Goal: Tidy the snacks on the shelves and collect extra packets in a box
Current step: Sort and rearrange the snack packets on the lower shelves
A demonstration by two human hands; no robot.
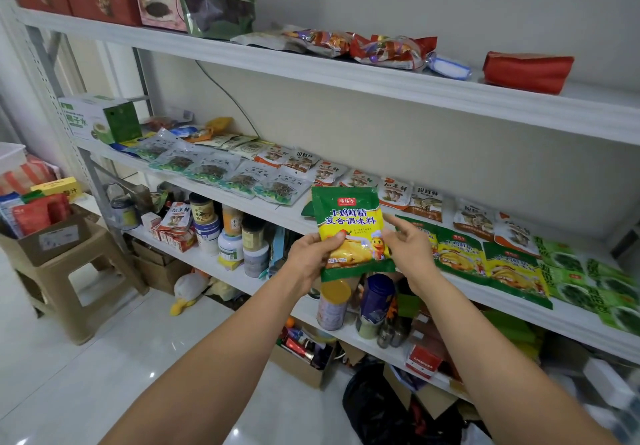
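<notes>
Green-and-yellow seasoning packet (351, 233): held upright in front of the white middle shelf (502, 301). Left hand (311, 254) grips its lower left corner. Right hand (410, 247) is at its right edge; grasp cannot be told. Cardboard box (59, 236) of packets: on beige stool (69, 262), white tiled floor (104, 358).

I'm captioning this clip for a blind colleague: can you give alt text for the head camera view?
The left hand and right hand hold up a green and yellow packet in front of the middle shelf, where matching packets lie in a row. A cardboard box holding more packets sits on a beige stool at the left.
</notes>
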